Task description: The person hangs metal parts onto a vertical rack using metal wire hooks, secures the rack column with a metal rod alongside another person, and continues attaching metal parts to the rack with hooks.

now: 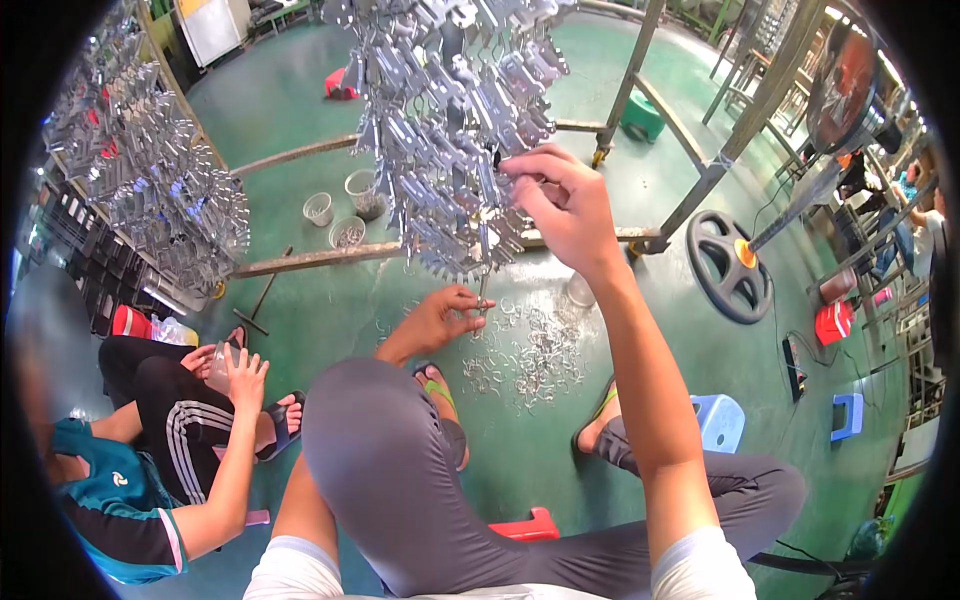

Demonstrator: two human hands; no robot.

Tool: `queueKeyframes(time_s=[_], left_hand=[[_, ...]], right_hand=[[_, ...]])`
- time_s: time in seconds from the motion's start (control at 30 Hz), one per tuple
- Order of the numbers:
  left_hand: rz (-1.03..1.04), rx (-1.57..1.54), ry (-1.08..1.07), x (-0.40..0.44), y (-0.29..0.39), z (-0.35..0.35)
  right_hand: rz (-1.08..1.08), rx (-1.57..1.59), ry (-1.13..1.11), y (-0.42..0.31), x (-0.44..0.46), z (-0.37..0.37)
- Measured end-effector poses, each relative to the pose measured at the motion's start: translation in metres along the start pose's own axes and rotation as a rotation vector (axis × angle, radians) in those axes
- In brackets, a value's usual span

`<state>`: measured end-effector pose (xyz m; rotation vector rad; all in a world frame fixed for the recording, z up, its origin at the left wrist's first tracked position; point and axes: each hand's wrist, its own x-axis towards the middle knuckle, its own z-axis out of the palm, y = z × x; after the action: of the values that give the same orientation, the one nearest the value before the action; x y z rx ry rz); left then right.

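Note:
A dense hanging bundle of shiny metal brackets [450,130] fills the top middle of the head view. At its right side, my right hand [565,205] is raised with bent fingers drawn together against the lower brackets. What lies between those fingertips is hidden. Below the bundle, my left hand [445,318] pinches the lower end of a thin metal rod [484,290] that hangs down from it. Many small curved metal hooks [530,350] lie scattered on the green floor beneath, between my feet.
Three plastic cups [348,233] stand left of the bundle, by a metal frame bar [320,258]. A second hanging bundle [170,200] is at left. A person [130,500] sits there holding a cup [222,368]. At right are a fan base [730,266] and a blue stool [718,422].

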<state>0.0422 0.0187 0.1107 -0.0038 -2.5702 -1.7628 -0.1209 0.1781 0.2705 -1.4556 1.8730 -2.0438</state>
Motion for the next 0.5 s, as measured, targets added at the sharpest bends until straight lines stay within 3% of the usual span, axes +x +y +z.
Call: queueKeyframes(time_s=[0.17,0.3,0.4,0.43,0.5], left_hand=[[0.038,-0.069,0.019,0.004,-0.022,0.003],[0.036,-0.057,0.006,0.002,-0.022,0.002],[-0.037,-0.064,-0.005,0.001,-0.022,0.001],[-0.039,-0.050,-0.020,0.001,-0.020,0.000],[-0.042,-0.019,-0.052,0.001,-0.016,-0.002]], right_hand=[[0.080,-0.210,-0.110,-0.025,0.019,-0.010],[-0.010,-0.435,-0.232,-0.018,0.007,-0.017],[-0.062,-0.350,0.045,-0.028,0.013,-0.015],[-0.012,-0.333,0.105,-0.039,0.022,-0.015],[-0.126,-0.191,0.153,-0.058,0.045,-0.012]])
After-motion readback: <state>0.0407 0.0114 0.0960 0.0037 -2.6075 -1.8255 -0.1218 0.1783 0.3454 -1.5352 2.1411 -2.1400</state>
